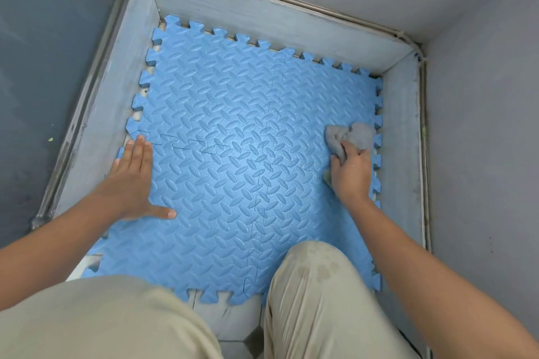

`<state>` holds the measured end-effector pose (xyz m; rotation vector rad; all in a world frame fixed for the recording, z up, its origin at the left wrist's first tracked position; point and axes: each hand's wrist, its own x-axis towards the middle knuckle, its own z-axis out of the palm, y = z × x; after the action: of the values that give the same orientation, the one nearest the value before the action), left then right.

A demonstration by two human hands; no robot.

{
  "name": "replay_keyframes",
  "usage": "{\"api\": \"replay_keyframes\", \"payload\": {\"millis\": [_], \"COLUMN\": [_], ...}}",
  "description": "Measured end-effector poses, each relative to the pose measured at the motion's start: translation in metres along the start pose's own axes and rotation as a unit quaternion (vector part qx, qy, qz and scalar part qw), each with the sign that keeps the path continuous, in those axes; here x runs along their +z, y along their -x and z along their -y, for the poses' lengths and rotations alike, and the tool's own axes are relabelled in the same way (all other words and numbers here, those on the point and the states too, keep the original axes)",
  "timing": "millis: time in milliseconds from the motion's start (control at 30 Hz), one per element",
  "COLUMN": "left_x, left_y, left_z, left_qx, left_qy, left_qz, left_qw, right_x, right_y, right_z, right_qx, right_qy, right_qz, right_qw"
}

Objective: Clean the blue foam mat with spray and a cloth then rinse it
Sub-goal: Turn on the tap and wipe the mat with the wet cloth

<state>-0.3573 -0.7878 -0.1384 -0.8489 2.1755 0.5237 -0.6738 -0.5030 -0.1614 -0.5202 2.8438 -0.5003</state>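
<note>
The blue foam mat [233, 137], made of interlocking tiles with a leaf-like relief, lies flat on the floor inside a low walled corner. My left hand [132, 181] presses flat on the mat's left edge, fingers straight and thumb spread. My right hand [350, 172] grips a crumpled grey cloth [350, 135] against the mat near its right edge. No spray bottle is in view.
A low grey curb [262, 23] surrounds the mat at the left, back and right, with grey walls rising behind it. My knees in beige trousers [315, 285] are at the mat's near edge, the right one resting on the mat.
</note>
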Motion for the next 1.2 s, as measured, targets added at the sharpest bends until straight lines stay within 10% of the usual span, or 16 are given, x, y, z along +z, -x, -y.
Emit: {"api": "replay_keyframes", "payload": {"millis": [233,333,467,700,967,1200], "left_x": [0.0,-0.001,0.0,-0.002,0.002,0.007], "left_y": [0.002,0.003,0.002,0.003,0.0,-0.003], "left_z": [-0.001,-0.002,-0.001,-0.002,-0.002,0.003], "left_qx": [0.003,0.003,0.002,0.001,0.003,0.017], "left_qy": [0.004,0.003,0.0,0.0,-0.011,0.001], "left_qz": [0.0,0.001,0.001,0.003,0.001,-0.014], "left_qw": [1.0,1.0,1.0,1.0,1.0,1.0], "right_x": [0.008,0.001,-0.026,0.013,0.002,0.039], "right_y": [0.066,0.053,0.027,0.059,-0.032,-0.137], "right_z": [0.073,0.064,0.027,0.04,-0.039,0.072], "right_qx": [-0.07,0.027,0.082,-0.176,0.011,0.016], "right_qy": [-0.281,-0.398,-0.235,0.087,0.063,0.058], "right_qz": [0.273,0.214,-0.037,0.133,-0.045,-0.072], "right_qw": [0.917,0.892,0.968,0.971,0.997,0.996]}}
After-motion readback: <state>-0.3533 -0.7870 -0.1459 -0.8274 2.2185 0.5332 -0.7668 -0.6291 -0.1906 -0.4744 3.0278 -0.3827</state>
